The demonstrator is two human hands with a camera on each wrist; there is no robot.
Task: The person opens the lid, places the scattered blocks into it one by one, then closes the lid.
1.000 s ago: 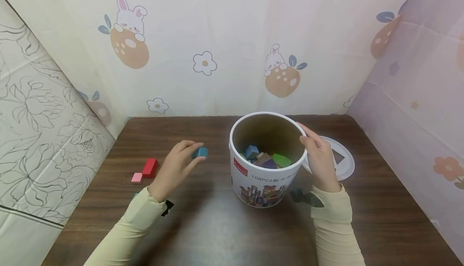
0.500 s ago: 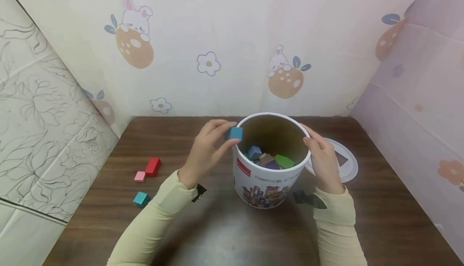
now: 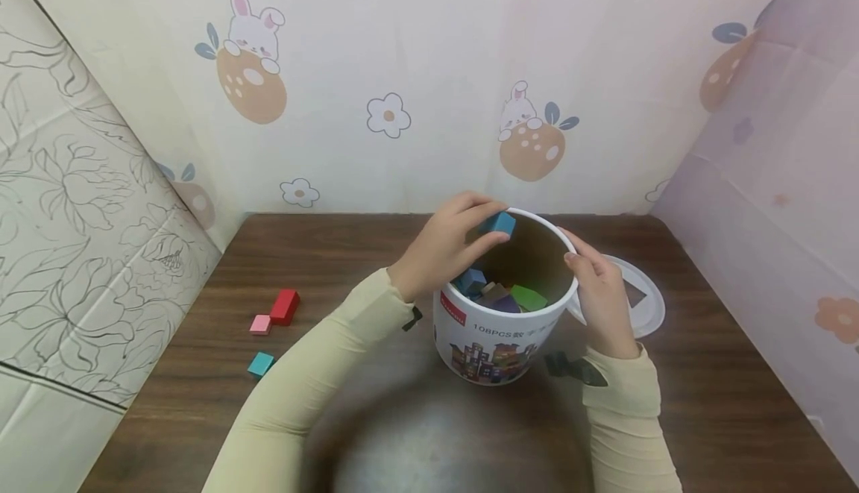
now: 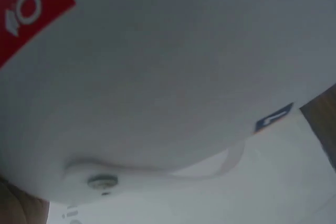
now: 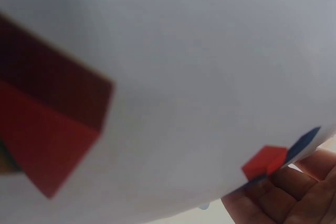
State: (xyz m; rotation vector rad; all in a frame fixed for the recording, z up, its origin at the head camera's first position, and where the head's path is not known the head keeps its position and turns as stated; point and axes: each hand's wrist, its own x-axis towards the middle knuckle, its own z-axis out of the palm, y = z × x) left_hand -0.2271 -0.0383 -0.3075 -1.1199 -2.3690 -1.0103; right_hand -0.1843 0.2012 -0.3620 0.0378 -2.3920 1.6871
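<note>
My left hand (image 3: 451, 243) pinches a blue block (image 3: 502, 224) between thumb and fingers, over the mouth of a white bucket (image 3: 493, 351). Inside the bucket lie several coloured blocks, among them a green block (image 3: 529, 297) and a purple one. My right hand (image 3: 604, 295) grips the bucket's right rim, thumb on the near side. In the right wrist view, fingers (image 5: 283, 195) lie against the bucket's printed wall. The left wrist view is filled by the bucket's side, with its handle (image 4: 157, 177) hanging along it; the blue block is hidden there.
On the table's left side lie a red block (image 3: 285, 306), a pink cube (image 3: 260, 324) and a teal block (image 3: 261, 364). A white lid (image 3: 647, 314) rests behind my right hand. Patterned curtains stand at the table's back and sides.
My left hand has carried the blue block rightward from beside the bucket to over its opening. The teal block on the table has come into sight. My right hand keeps its hold on the rim.
</note>
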